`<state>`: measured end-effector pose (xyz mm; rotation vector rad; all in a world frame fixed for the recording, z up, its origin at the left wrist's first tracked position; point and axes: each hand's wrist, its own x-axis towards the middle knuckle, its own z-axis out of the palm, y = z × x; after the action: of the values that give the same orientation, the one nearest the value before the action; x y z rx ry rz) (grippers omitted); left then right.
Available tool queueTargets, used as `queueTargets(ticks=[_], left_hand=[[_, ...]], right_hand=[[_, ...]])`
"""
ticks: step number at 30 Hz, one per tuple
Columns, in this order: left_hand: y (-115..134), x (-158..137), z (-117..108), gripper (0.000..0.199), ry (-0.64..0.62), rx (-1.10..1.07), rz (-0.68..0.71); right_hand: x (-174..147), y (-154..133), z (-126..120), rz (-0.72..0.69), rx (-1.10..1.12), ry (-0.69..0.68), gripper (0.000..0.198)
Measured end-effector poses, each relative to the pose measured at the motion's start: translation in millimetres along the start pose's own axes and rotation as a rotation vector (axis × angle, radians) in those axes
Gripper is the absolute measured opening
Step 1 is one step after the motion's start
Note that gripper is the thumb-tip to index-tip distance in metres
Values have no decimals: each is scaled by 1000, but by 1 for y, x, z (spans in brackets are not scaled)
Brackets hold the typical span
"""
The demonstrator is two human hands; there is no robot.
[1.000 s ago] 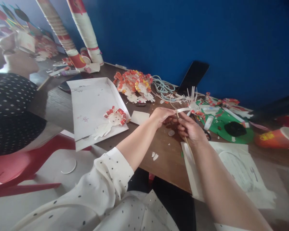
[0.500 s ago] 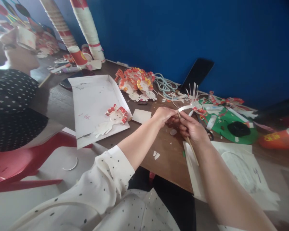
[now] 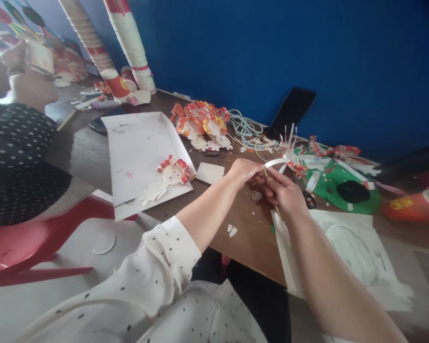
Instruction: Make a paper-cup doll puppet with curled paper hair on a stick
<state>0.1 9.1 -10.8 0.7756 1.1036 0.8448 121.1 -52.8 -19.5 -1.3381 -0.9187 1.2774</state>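
Note:
Above the brown table, my left hand [image 3: 246, 171] and my right hand [image 3: 285, 189] meet with their fingers closed. A narrow white paper strip [image 3: 276, 162] curves up and to the right from my left fingertips. Wrapped in my right hand is a thin wooden stick [image 3: 278, 212]; its top end sits by the strip, between both hands. Whether the strip is wound around the stick, I cannot tell. Just beyond are scissors [image 3: 310, 200], partly hidden by my right hand. On the white box lid to the left lies a paper lion-like figure [image 3: 173, 172] with a red curled mane.
A pile of similar figures [image 3: 203, 121], a light blue cable [image 3: 245, 127] and a leaning phone [image 3: 293, 112] line the blue wall. On the right are a green sheet [image 3: 359, 202] with scraps and a red cup [image 3: 411, 206]. A person in dotted clothing [image 3: 17, 152] sits at left.
Both hands stay nearly where they were, with small finger movements. The stick's lower end has shifted slightly left and shows less below my right hand.

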Motion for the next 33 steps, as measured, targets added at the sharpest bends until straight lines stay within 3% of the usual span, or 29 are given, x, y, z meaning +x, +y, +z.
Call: queueTargets(ticks=[6,18,33], left_hand=[[2,1,0,11,72,73,19],[-4,7,0,20,90,116,3],[-6,8,2,13,119,141,20]], right_hand=[[-1,0,2,-13,-28,11,68],[1,5,4,-30,-87,35,69],[4,12,8,-101,-190,235,56]])
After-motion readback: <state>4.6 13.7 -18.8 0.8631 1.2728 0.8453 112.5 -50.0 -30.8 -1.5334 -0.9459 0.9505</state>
